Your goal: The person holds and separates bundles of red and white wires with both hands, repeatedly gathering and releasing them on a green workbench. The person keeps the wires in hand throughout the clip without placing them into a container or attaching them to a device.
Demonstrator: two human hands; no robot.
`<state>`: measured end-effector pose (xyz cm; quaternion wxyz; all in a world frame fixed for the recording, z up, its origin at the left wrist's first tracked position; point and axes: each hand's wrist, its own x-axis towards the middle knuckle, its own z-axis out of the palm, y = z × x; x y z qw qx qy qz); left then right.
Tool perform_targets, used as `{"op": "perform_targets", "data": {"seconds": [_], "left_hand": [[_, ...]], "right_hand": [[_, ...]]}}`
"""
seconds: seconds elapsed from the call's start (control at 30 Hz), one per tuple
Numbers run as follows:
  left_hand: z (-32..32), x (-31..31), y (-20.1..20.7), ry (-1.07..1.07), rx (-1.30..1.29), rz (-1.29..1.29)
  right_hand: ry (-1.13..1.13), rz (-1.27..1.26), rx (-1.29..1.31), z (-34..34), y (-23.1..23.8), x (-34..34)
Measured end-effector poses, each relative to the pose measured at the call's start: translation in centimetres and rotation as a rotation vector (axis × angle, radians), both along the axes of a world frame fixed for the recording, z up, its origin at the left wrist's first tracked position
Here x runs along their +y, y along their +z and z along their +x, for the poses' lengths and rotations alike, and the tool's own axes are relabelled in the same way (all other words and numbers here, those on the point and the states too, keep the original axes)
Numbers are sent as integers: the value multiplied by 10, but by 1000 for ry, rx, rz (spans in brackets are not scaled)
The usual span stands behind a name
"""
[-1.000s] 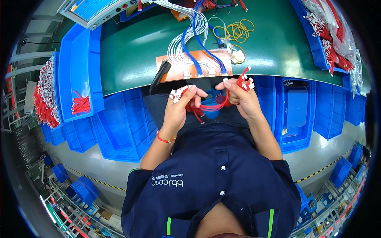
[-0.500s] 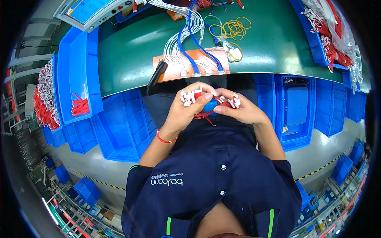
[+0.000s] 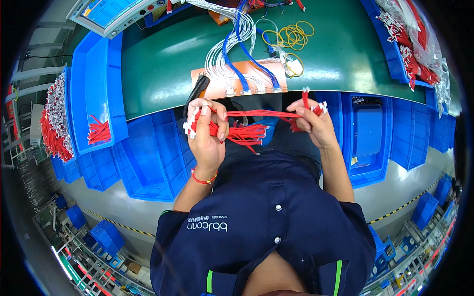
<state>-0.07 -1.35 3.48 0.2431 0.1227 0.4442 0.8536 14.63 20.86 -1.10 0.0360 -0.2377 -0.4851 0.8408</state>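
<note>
Left hand point(image 3: 204, 137), right hand point(image 3: 319, 129) both grip red wires point(image 3: 246, 133) by desk's point(image 3: 355, 74) near edge; I'd draw strands evenly, gently

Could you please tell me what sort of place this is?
Probably a factory workshop for electrical wiring. A green workbench carries white cables, blue bins stand nearby, and the left hand and right hand hold red wires with white ends.

1 head-worn fisheye view, close and downward
</note>
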Motion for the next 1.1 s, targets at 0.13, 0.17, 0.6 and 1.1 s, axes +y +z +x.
{"op": "perform_targets", "data": {"seconds": [0.13, 0.17, 0.6, 1.1], "left_hand": [[9, 5, -13, 98, -85, -58], [9, 6, -14, 101, -87, -102], [5, 15, -23, -244, -150, -214], [-9, 5, -28, -262, -162, -336]], "right_hand": [[-128, -238, 186, -1, 0, 3], [-136, -315, 246, 0, -1, 4], [-3, -35, 68, -15, 10, -19], [-187, 574, 99, -18, -1, -21]]}}
